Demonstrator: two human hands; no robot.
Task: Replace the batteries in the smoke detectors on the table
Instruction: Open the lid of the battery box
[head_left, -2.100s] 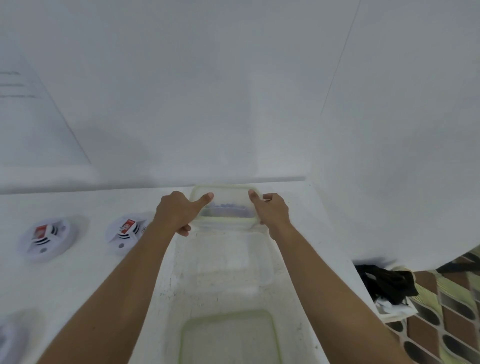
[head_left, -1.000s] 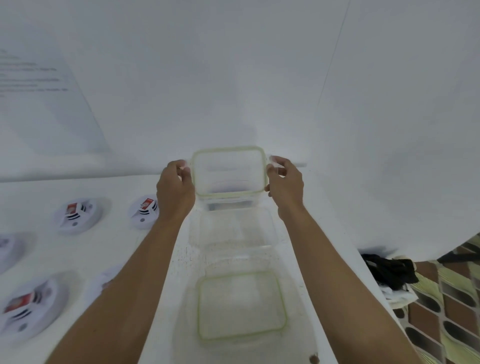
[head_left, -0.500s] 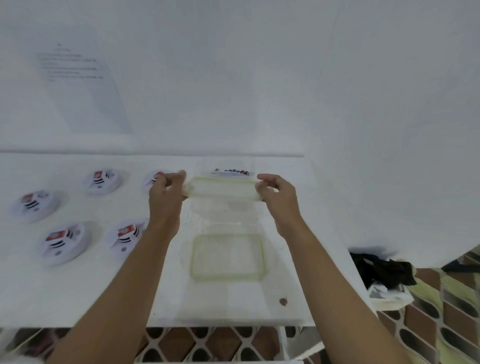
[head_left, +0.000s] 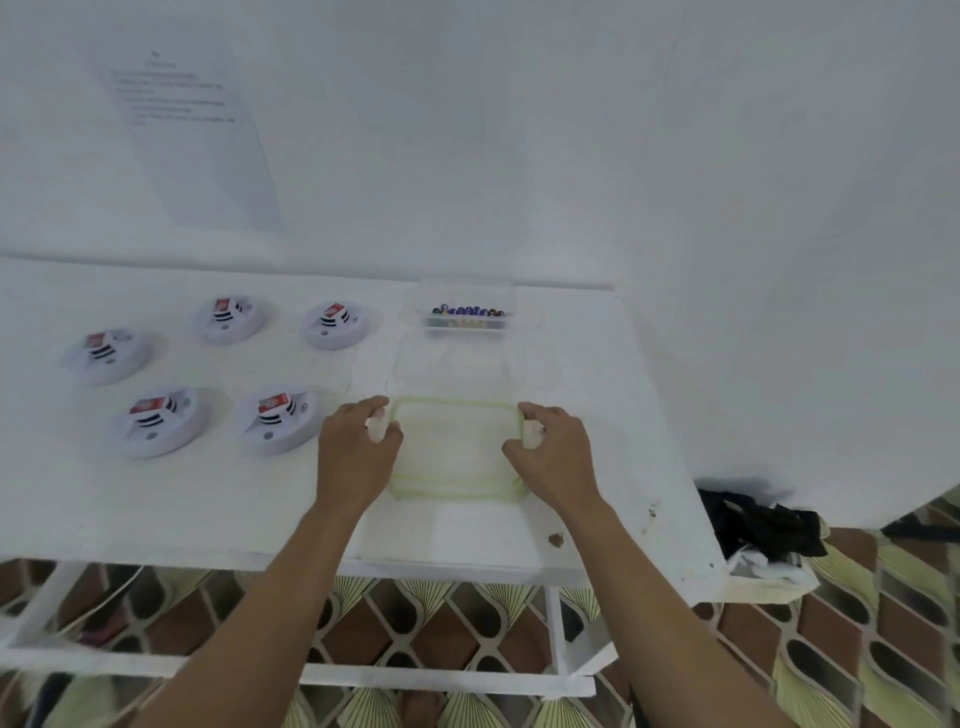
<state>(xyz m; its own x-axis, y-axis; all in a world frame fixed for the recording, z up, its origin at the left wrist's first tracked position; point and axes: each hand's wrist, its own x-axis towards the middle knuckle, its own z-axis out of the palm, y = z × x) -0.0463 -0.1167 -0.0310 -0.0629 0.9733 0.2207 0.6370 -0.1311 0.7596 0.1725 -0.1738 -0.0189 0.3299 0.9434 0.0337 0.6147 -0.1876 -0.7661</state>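
Several white round smoke detectors, each with a red-labelled battery on top, lie on the left half of the white table; the nearest is a detector just left of my left hand. An open clear box of batteries stands at the back by the wall. My left hand and my right hand grip the side tabs of a clear lid with a green seal. The lid is held flat, low over the table near the front, over a second green-rimmed lid.
A faint empty clear container stands between the lid and the battery box. A paper sheet hangs on the wall. Black cloth lies on a low ledge to the right. Patterned floor shows below the table's front edge.
Both hands lifted the lid off the battery box at the back, drew it toward me and lowered it near the table's front. The view tilted down and back, and several detectors came into view.
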